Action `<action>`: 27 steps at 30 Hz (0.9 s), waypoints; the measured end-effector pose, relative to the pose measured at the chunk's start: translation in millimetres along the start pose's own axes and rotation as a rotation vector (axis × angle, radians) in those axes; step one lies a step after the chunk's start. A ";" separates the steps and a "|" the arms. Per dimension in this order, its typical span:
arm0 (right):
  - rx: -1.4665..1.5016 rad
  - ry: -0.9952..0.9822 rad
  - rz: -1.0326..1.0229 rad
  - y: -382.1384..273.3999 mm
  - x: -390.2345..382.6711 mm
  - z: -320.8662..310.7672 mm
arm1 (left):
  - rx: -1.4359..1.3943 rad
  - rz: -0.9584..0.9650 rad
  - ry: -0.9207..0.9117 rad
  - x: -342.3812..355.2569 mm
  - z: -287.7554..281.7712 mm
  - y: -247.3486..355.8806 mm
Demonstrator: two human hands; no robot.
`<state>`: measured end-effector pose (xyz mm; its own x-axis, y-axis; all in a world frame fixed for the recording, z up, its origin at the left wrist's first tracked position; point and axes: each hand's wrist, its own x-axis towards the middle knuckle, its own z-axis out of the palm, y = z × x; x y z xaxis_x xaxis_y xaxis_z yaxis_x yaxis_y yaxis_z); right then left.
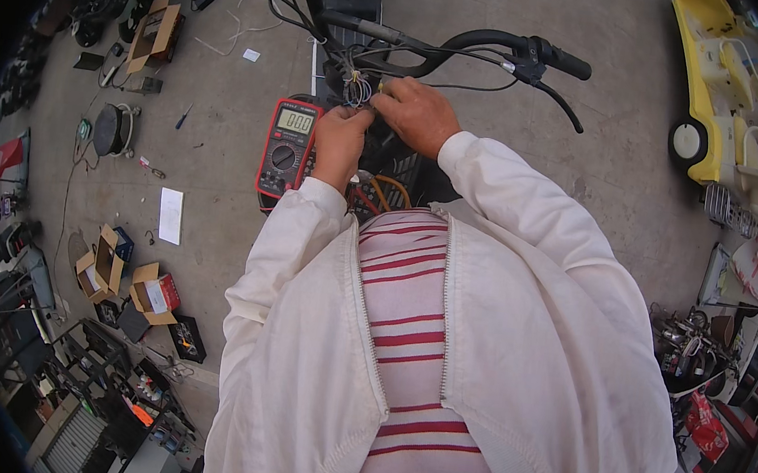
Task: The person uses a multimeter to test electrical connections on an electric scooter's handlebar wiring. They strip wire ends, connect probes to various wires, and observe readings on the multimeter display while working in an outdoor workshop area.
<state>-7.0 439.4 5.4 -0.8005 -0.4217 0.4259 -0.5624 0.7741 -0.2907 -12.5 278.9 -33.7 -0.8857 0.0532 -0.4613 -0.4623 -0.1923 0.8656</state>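
A loose bundle of thin wires (357, 89) hangs below the handlebar (391, 35) of an electric bike or scooter. My left hand (339, 146) is closed at the bundle's lower end, its fingertips pinched together; what they hold is too small to make out. From the right, my right hand (421, 119) pinches wires at the bundle's edge, fingertips almost touching those of the left. Just left of my left hand is a red and black digital multimeter (287, 148) with its display lit. Orange cables (390, 192) curve below my hands, partly hidden by my body.
A brake lever (561, 106) juts out at the handlebar's right end. On the floor at left lie a screwdriver (184, 115), a white sheet (170, 216) and open cardboard boxes (154, 292). A yellow vehicle body (697, 94) stands at far right.
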 end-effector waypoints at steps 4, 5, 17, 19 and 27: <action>-0.020 0.015 -0.019 0.2 0.5 1.0 | 0.021 0.000 -0.006 -1.7 0.1 2.9; -0.019 0.015 -0.024 0.9 0.7 1.5 | 0.030 -0.001 -0.005 -1.9 0.1 3.6; 0.854 -0.206 1.057 12.3 15.7 39.4 | 0.097 0.084 -0.041 -5.1 1.8 2.2; 1.493 -0.417 1.452 18.1 27.5 19.2 | 0.119 0.092 -0.023 -9.8 -0.1 6.6; 0.343 -0.098 0.436 -12.5 7.1 -9.0 | 0.114 0.084 -0.023 -9.4 1.7 6.9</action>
<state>-3.8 430.9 19.8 -0.9802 -0.1518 0.1271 -0.1973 0.6956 -0.6909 -7.4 278.7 -23.0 -0.9216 0.0638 -0.3828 -0.3872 -0.0841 0.9182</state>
